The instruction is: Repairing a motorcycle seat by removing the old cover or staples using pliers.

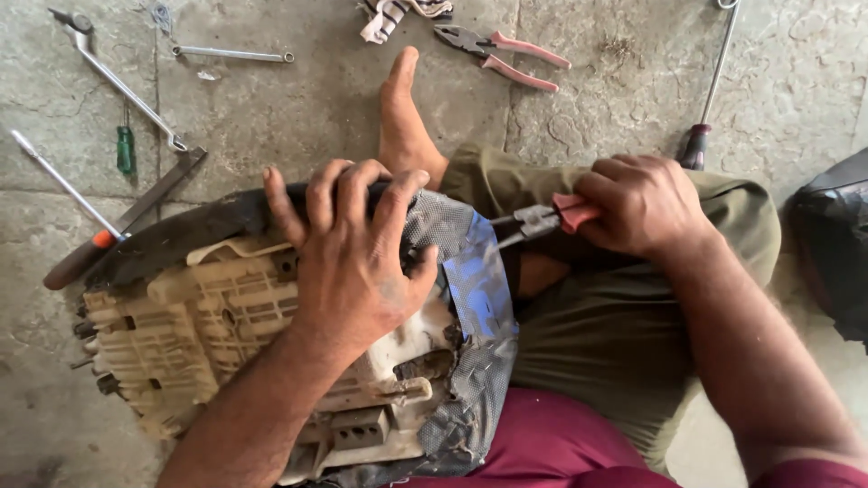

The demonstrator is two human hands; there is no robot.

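Observation:
An upturned seat base point(190, 316) of beige ribbed plastic lies against my lap, with a dark, blue-marked cover point(479, 289) folded over its right edge. My left hand point(357, 253) presses flat on the base, fingers curled over its black upper rim. My right hand point(642, 203) grips red-handled pliers point(538, 220), whose jaws point left and meet the edge of the cover. My bare foot point(402, 117) rests on the concrete floor behind the seat.
Loose tools lie on the concrete floor: a second pair of red-handled pliers point(506, 54), a spanner point(231, 54), a long socket wrench point(117, 81), a green screwdriver point(126, 149), an orange-handled screwdriver point(68, 190) and a dark-handled one point(710, 90). A striped rag point(398, 14) lies at the top. A black object point(832, 235) sits at right.

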